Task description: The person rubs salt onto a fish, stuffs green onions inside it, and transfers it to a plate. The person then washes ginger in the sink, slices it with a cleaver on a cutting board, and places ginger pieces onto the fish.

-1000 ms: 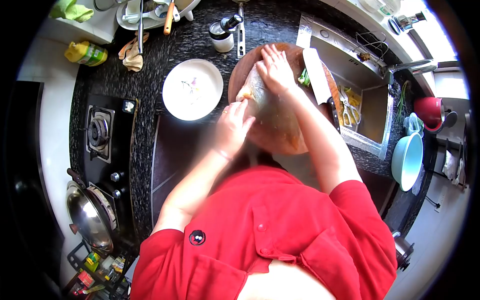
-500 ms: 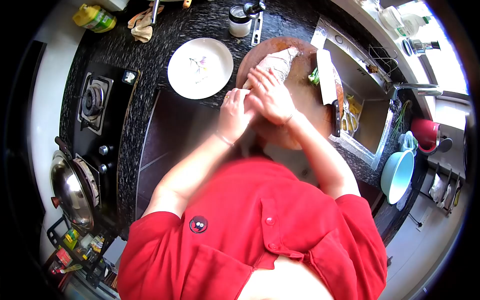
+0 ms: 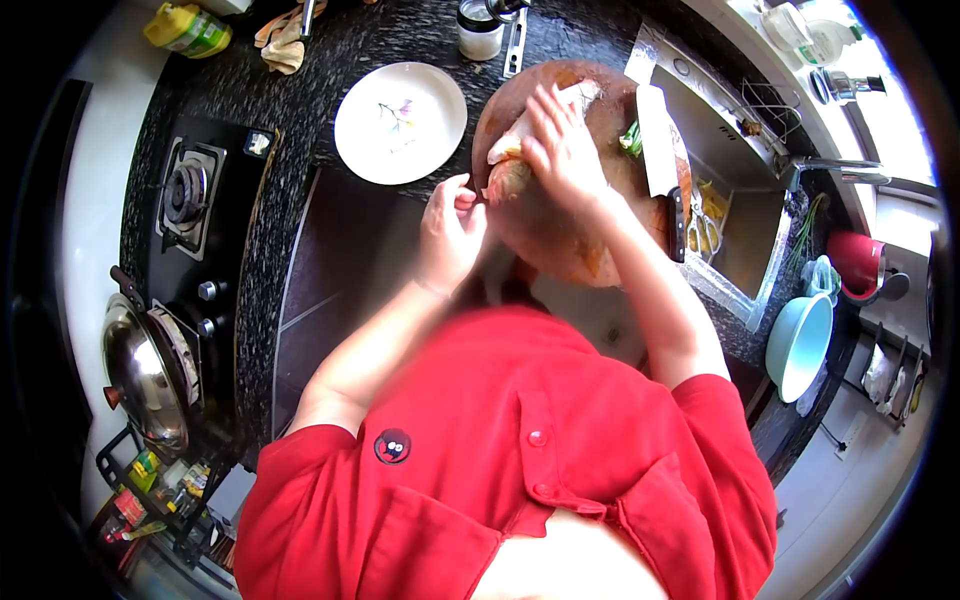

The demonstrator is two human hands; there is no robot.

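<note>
A pale whole fish (image 3: 510,165) lies on a round wooden chopping board (image 3: 570,240) on the black stone counter. My right hand (image 3: 560,150) rests flat on the fish's middle, fingers spread, pressing it down. My left hand (image 3: 450,232) is at the near end of the fish by the board's left rim, fingers curled and pinching at the fish's end. A cleaver (image 3: 662,150) lies on the right side of the board, handle toward me, beside some green onion (image 3: 630,140).
An empty white plate (image 3: 400,122) sits left of the board. A sink (image 3: 745,230) holding scissors is on the right, with a teal bowl (image 3: 800,345) and a red cup (image 3: 855,262) beyond. A gas hob (image 3: 190,195) and lidded wok (image 3: 145,375) lie left.
My right hand has slid from the near end of the fish up onto its middle. My left hand has drawn back slightly to the fish's near end.
</note>
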